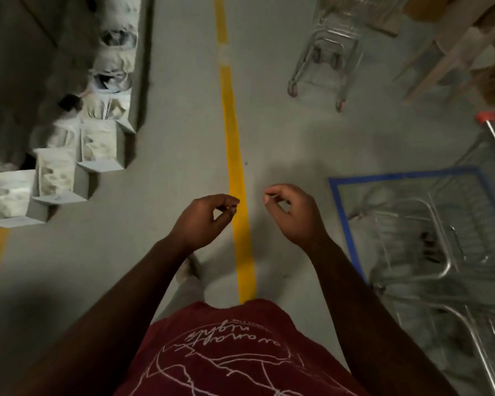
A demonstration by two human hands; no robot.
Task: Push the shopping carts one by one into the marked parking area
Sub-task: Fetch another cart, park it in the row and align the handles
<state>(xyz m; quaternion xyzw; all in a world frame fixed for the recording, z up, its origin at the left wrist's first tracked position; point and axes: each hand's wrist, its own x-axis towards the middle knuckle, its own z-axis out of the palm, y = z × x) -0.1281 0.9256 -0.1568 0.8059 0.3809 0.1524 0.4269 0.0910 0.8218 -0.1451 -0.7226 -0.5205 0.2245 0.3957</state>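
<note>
Both hands free, nothing held. Left hand (203, 221) hangs over the grey concrete floor (180, 115) with fingers loosely curled, tips near the thumb; right hand (293, 212) is the same, loose curl, thumb and forefinger close together but with nothing visible between them. They sit either side of the yellow painted floor line (235, 155).

Task's things: one silver wire shopping cart with a red-capped handle (446, 241) stands at the right edge of the floor, inside or over the blue tape rectangle (340, 207) that marks the parking area (its near corner shows, the rest is hidden under the cart). A second silver wire shopping cart (329, 52) stands well apart, towards the top right, outside the tape.

Judgement: one cart looks parked, the far one is likely next.

Risks: pushing the far cart in off-angle could ram the parked one, knock it over the tape, or leave the new cart's wheels outside the mark. The view is blurred, so the parked cart's exact fit within the tape cannot be told.

Around: pale wooden boards or furniture legs (452, 52) lean just beside the far cart and could snag it on turning. Open grey boxes of white packets (77, 155) line the left edge, well clear of the route.
</note>
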